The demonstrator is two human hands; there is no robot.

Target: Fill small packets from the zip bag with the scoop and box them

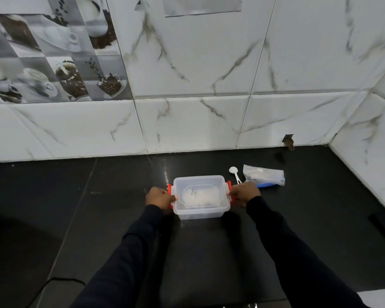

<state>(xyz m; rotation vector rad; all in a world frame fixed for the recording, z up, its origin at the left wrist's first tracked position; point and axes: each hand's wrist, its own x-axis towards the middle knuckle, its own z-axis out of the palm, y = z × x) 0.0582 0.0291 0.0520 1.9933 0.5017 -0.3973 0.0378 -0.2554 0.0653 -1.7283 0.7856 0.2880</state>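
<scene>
Black glossy table (111,218) below a white marble-tile wall (198,121); coffee-print tiles (53,58) up left of the box. At table centre: one clear plastic box (200,215), lid (200,181) on, white filled packets (198,197) inside, count not readable through the lid. Two red latches (169,190), one per short end. Left hand (159,197) curled round the latch left of the box; right hand (245,194) curled round the latch on the right. Behind-right of the box: one white scoop (235,173), lying flat; just beyond it, one zip bag (265,174) on its side, white contents within.
</scene>
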